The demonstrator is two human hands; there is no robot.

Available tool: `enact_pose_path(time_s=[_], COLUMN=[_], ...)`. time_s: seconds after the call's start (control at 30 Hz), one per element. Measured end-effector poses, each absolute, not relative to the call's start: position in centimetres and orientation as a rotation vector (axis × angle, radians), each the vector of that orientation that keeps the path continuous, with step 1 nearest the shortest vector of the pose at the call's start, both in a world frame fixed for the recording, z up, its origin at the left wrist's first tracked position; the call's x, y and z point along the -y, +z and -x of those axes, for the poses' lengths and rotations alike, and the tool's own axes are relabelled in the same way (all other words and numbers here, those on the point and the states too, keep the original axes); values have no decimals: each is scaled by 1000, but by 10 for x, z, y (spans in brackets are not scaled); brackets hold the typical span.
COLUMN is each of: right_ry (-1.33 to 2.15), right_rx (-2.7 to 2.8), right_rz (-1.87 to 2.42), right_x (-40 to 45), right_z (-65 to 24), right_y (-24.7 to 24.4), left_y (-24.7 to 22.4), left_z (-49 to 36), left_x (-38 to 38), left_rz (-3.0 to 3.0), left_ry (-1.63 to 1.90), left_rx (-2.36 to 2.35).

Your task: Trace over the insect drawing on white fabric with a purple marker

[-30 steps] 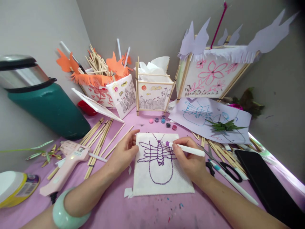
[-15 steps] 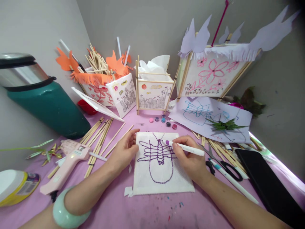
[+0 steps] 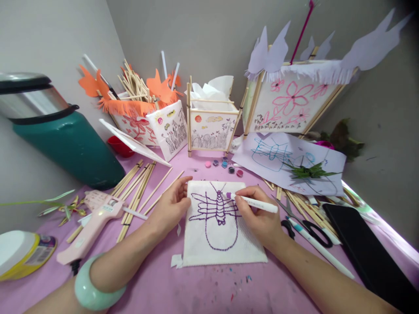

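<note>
A white square panel (image 3: 199,244) lies flat in front of me, with an insect drawn on it in purple line: antennae, a segmented body, wings and a rounded dashed outline below. In my right hand (image 3: 262,213) is a white felt-tip marker (image 3: 258,203) with a purple collar, pinched between thumb and fingers. Its tip is at the drawn insect's upper body, and the hand rests over the panel's right edge. My left hand (image 3: 175,203) grips the panel's upper left edge, fingers curled and thumb by the side; some fingertips are hidden.
At left stand a teal bottle (image 3: 68,148), a pink glue gun (image 3: 98,222), a yellow jar (image 3: 31,257) and wooden sticks (image 3: 137,196). Decorated paper lanterns (image 3: 212,131) line the back. Scissors (image 3: 304,222), a black phone (image 3: 363,253) and a sketch sheet (image 3: 242,150) lie at right.
The marker in my right hand has shifted slightly left, its tip staying around the insect's upper body. My left hand keeps its place on the panel.
</note>
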State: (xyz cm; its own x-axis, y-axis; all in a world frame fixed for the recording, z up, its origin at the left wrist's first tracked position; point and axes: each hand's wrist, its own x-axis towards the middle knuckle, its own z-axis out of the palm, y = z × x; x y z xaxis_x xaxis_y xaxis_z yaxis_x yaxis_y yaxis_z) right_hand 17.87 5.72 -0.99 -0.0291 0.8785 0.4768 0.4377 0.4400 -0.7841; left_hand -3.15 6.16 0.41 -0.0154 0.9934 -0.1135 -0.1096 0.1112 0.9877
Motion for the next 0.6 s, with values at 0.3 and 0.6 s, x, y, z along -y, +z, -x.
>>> enact_pose_path(time_s=[0.3, 0.6], right_ry=[530, 456], right_rx=[1651, 1613], right_rz=[1152, 1186], right_x=[-58, -56], right_z=[-178, -177], right_y=[-11, -9], left_y=[6, 6], left_z=[31, 31], left_x=[-61, -61], left_rz=[-1095, -1083], left_ry=[1144, 1138], left_rx=[-1211, -1210])
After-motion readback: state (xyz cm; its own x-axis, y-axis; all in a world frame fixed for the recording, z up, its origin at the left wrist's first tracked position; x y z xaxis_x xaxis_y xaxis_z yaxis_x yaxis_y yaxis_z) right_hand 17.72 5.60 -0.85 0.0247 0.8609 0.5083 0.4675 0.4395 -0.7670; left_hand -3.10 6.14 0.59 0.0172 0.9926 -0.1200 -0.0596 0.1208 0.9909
